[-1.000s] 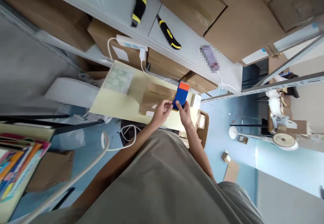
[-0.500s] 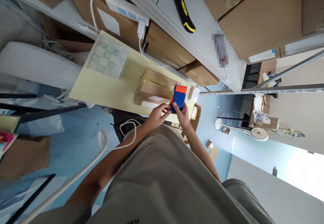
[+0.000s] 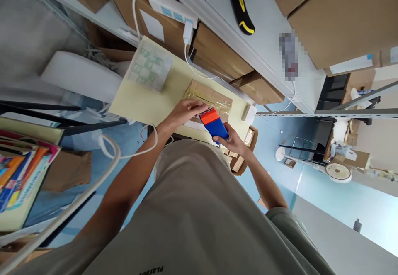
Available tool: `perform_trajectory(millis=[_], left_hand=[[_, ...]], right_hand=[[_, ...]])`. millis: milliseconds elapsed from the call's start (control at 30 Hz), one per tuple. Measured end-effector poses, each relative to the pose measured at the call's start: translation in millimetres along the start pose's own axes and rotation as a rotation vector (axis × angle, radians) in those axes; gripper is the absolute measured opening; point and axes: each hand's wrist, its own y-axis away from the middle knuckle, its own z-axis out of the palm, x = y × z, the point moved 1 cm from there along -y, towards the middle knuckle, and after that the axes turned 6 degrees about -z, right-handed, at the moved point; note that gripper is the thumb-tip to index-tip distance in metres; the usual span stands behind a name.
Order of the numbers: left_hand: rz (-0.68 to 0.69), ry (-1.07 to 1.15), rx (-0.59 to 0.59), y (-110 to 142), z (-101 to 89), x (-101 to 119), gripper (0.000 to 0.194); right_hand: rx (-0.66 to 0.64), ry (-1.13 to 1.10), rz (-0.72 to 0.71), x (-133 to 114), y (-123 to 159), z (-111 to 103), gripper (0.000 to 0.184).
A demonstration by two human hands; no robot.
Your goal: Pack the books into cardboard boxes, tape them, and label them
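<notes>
Cream tabletop [image 3: 121,103]: green-patterned packet [image 3: 151,65] at 10:30 (clock of the whole view), taped carton [image 3: 217,98] at 1, small white box [image 3: 249,113] near 3
Grey shelf [image 3: 264,53]: black-and-yellow handle [image 3: 241,6] at 1, pixelated item [image 3: 289,55] and cardboard box [image 3: 336,26] at 2

The right grip [image 3: 232,139] holds a blue object [image 3: 215,128], its orange end [image 3: 209,117] touching the left grip [image 3: 185,110].

Taped carton [image 3: 214,95] blocks ahead (passage over tabletop [image 3: 155,105], left).
</notes>
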Motion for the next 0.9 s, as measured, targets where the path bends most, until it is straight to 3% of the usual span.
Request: perform_trajectory(millis=[300,633,900], left_hand=[[-0.048,0.004,0.067,17,-9.4,5,0.041],[-0.08,-0.166,-0.034,36,-0.1,27,0.065],[-0.106,-0.144,-0.021,28,2.5,13,0.072]], right_hand=[[-0.019,0.117,-0.064,-14,-3,-15,0.058],[-0.128,0.275,-0.043,-22,3,-25,0.062],[-0.205,0.3,-0.008,-27,-3,-31,0.062]])
